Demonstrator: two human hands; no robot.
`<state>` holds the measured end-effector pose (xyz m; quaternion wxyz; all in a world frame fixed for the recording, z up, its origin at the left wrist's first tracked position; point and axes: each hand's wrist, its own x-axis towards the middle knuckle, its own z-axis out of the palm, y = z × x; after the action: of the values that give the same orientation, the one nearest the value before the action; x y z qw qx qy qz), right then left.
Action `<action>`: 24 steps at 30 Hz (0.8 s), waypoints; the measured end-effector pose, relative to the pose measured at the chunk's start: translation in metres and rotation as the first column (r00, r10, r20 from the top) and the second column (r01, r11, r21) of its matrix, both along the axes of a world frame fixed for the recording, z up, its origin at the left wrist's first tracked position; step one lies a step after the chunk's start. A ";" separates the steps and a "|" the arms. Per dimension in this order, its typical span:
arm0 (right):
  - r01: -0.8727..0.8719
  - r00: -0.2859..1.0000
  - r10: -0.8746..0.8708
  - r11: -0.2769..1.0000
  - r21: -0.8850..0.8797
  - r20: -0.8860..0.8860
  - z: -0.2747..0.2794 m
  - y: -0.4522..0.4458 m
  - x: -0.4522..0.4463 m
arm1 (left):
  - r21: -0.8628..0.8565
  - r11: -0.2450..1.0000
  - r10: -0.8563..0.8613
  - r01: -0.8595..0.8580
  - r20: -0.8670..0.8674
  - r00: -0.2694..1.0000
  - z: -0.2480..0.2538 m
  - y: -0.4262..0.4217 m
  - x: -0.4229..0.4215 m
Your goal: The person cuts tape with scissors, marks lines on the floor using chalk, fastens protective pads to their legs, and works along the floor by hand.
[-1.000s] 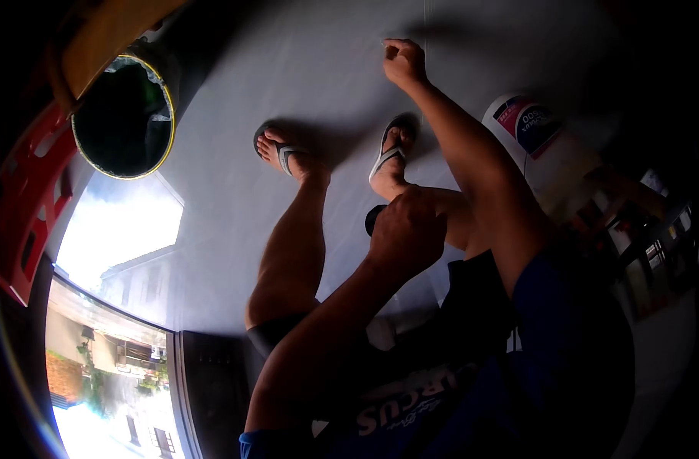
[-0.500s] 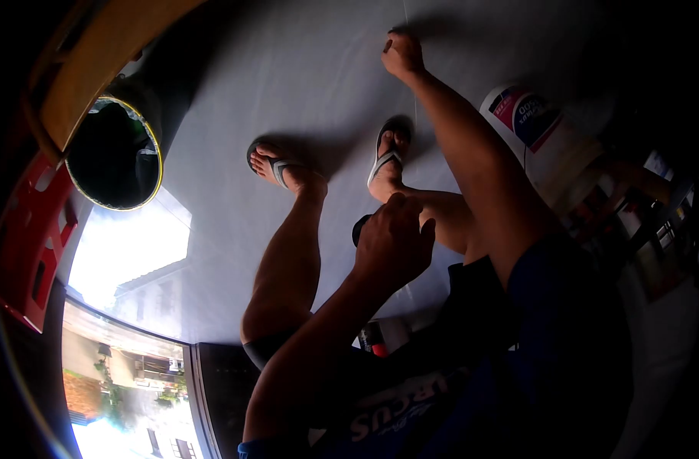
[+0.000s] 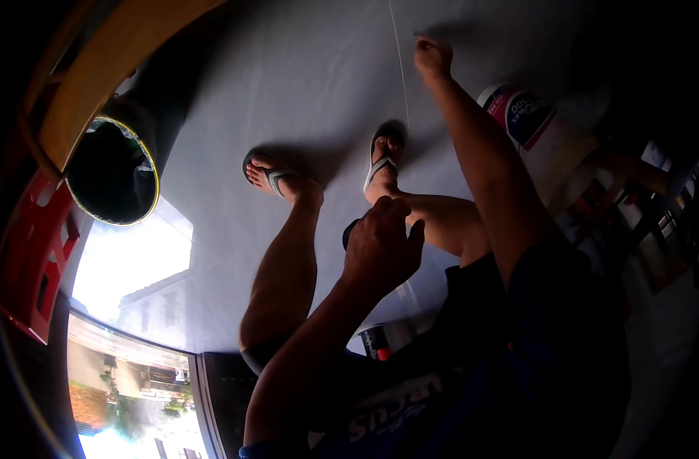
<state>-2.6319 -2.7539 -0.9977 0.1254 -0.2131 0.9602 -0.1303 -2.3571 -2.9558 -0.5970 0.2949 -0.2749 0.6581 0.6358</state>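
Note:
Near the middle of the head view, my left hand (image 3: 384, 249) is closed over my lap. A dark rounded object (image 3: 349, 234) shows at its far-left side; its kind cannot be made out, and my fingers hide the rest. My right hand (image 3: 434, 58) reaches far forward above the pale floor (image 3: 303, 69), its fingers curled in. A small dark tip (image 3: 418, 35) pokes out of the right fist, too small to name. Below the hands are my feet in grey flip-flops (image 3: 274, 177).
An open bucket (image 3: 155, 172) with dark contents stands left, beside a red plastic stool-like piece (image 3: 30, 268) and a curved wooden piece (image 3: 97, 80). A white labelled tub (image 3: 529, 118) is at right, near dim clutter. A bright doorway (image 3: 135, 390) lies lower left.
My right hand has shifted to the right and slightly nearer, still closed. My left hand has moved a little left with the dark object. The whole view has shifted slightly.

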 end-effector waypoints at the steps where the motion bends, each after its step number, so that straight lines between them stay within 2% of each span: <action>1: 0.012 1.000 -0.012 0.999 0.033 -0.006 0.010 -0.009 0.000 | -0.006 1.000 -0.001 0.001 -0.001 1.000 -0.001 -0.001 0.000; 2: 0.023 1.000 -0.023 0.998 0.065 -0.011 0.023 -0.020 0.001 | -0.009 1.000 -0.004 0.004 0.000 1.000 0.000 0.000 0.000; 4: -0.112 0.982 0.154 0.942 0.317 -0.110 0.050 -0.041 0.003 | 0.016 1.000 -0.014 0.014 0.023 1.000 0.001 0.000 -0.001; 6: -0.140 0.990 0.124 0.921 0.363 0.066 0.044 -0.045 0.000 | 0.005 1.000 -0.015 0.015 0.012 1.000 0.000 0.000 -0.001; 8: -0.063 0.990 0.020 0.950 0.307 0.142 0.050 -0.045 0.002 | -0.030 1.000 -0.006 0.005 -0.030 1.000 -0.001 0.003 0.001; 11: 0.134 0.981 -0.149 0.983 0.125 0.122 0.068 -0.040 0.013 | -0.030 0.999 0.025 -0.027 -0.054 0.998 -0.001 0.007 -0.002; 15: 0.082 0.996 -0.085 0.991 0.106 0.027 0.066 -0.034 0.003 | -0.009 1.000 0.016 -0.017 -0.035 0.999 -0.001 0.005 -0.004; 18: -0.021 0.997 0.010 0.991 0.130 0.081 0.052 -0.031 0.002 | -0.026 1.000 -0.001 0.000 -0.043 0.999 -0.003 0.005 -0.002; 20: -0.028 0.991 0.010 0.991 0.131 0.137 0.047 -0.028 0.007 | -0.022 1.000 -0.017 0.016 -0.040 0.999 -0.001 0.003 -0.002; 21: 0.001 0.988 -0.021 0.992 0.129 0.151 0.054 -0.034 0.007 | -0.021 1.000 -0.020 0.020 -0.033 0.999 -0.001 0.003 0.000; 24: -0.048 0.990 0.035 0.995 0.089 0.136 0.077 -0.041 0.021 | -0.020 1.000 -0.008 0.008 -0.039 0.999 -0.003 0.007 0.000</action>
<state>-2.6107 -2.7952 -0.9208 0.2023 -0.2178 0.9498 -0.0975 -2.3571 -2.9491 -0.5999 0.2816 -0.2627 0.6713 0.6333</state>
